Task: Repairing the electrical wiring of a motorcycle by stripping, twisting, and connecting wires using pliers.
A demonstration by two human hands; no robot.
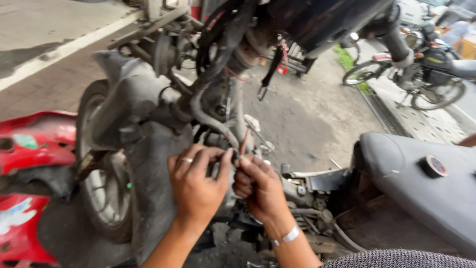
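A stripped scooter stands in front of me with its black wiring harness (pixel 218 44) hanging from the steering head. My left hand (pixel 196 186), a ring on one finger, pinches a black cable (pixel 213 124) low in the frame. My right hand (pixel 260 186), a silver bracelet on its wrist, grips the same cable end right beside it, fingertips touching. The front wheel (pixel 101 188) sits to the left behind a grey inner fender (pixel 148 164).
Red body panels (pixel 29 144) lie at the left. The grey scooter seat (pixel 421 183) with a roll of black tape (pixel 434 166) on it is at the right. A parked motorcycle (pixel 421 69) stands far right on the pavement.
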